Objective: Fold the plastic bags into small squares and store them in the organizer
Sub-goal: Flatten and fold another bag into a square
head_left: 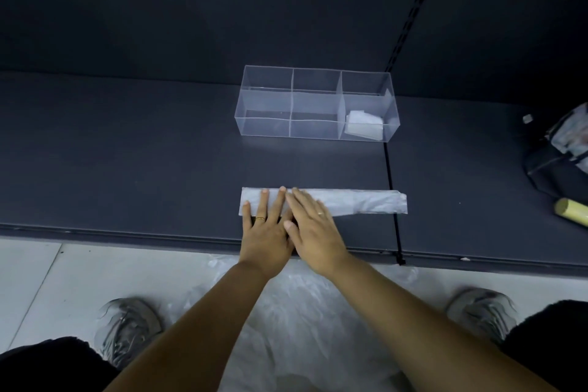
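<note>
Pressing down on the left end of a long strip, both hands lie flat with straight fingers. The left hand (264,229) sits nearer the strip's left tip and the right hand (313,226) is just beside it, the two touching. Neither is curled round anything.

The strip is a plastic bag (366,202), folded lengthwise into a narrow band. It lies across the near part of the dark shelf (127,169), parallel to its front edge. Farther back stands the clear organizer (265,126), with three compartments side by side. The right one holds a folded square (364,128).

The film looks thin, limp and nearly weightless, and probably slippery against its own layers. It will likely trap air and spring open once the pressure comes off. Creases would therefore need a firm flat stroke from the pinned end toward the free right end.

The best place to take hold is probably an end. Pinch the left tip between thumb and finger and turn it over while the other palm pins the band just beside the fold. Lifting it by the middle would likely let the layers slide apart. A finished square is best carried pinched across its folded edges, then tucked in so the compartment walls keep it closed. The film is not fragile, though a ring or nail might snag it.

More loose bags (286,312) lie on the floor below the shelf's front edge. A dark bag (556,162) and a yellowish roll (571,212) sit at the far right, well apart from the strip.
</note>
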Demonstrator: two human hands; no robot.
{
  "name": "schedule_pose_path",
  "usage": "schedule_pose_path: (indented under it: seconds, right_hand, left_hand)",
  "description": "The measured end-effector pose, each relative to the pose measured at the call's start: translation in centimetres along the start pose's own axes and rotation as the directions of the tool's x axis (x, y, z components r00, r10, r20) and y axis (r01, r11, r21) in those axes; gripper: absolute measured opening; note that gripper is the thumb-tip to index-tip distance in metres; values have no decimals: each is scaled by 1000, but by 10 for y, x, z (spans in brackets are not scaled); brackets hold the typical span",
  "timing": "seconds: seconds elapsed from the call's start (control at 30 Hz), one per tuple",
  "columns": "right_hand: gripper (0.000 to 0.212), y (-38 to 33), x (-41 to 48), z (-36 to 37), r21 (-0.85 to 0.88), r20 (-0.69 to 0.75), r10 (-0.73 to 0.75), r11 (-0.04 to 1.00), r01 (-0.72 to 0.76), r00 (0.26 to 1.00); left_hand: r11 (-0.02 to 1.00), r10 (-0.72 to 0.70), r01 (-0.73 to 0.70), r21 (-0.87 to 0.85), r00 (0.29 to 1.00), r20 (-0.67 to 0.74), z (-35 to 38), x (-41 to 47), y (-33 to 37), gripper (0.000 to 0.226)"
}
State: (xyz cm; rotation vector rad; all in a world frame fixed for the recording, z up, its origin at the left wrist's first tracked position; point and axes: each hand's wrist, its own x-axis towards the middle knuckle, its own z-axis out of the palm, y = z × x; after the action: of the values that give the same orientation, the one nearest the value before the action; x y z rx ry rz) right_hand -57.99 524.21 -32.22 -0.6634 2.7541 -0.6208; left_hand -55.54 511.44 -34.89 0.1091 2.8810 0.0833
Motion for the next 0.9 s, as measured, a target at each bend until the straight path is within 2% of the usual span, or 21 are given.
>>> schedule_pose_path:
  seconds: [0.07,0.23,0.33,0.4,0.5,0.63,0.7,0.73,0.8,0.9]
  right_hand:
    - [58,20,-3,6,-104,31,46,994,-42,998]
    - [64,90,-23,-17,-237,-43,193,951,-198,980]
    - [54,124,-33,-43,-103,-175,357,920,-378,918]
    - [48,141,-34,-61,21,-242,433,897,-442,868]
    - [39,150,-25,-81,50,-209,439,897,-439,874]
    - [11,145,-14,-90,19,-129,444,895,-445,887]
    - [11,145,-13,-92,-21,-113,453,889,-458,885]
    - [11,144,-13,-94,0,-105,450,892,-453,887]
    - [11,142,-18,-100,185,-50,465,874,-450,884]
    - [10,138,-30,-110,482,141,521,707,-518,842]
  left_hand:
    - [1000,-2,2,-11,1000,-17,-1,1,0,59]
    - [1000,-4,5,17,997,-72,1,0,0,64]
    - [1000,-3,4,9,996,-94,2,1,-1,65]
    - [1000,-5,6,9,996,-89,2,1,0,66]
    - [1000,-7,9,27,997,-74,3,1,0,65]
    - [1000,5,-4,26,999,-54,1,0,-1,71]
    - [999,17,-15,39,999,-45,-2,1,-3,74]
    - [998,27,-24,51,999,-41,-3,3,-5,74]
    - [997,58,-57,59,998,-25,-7,7,-10,72]
    - [992,107,-108,68,994,13,-14,15,-20,79]
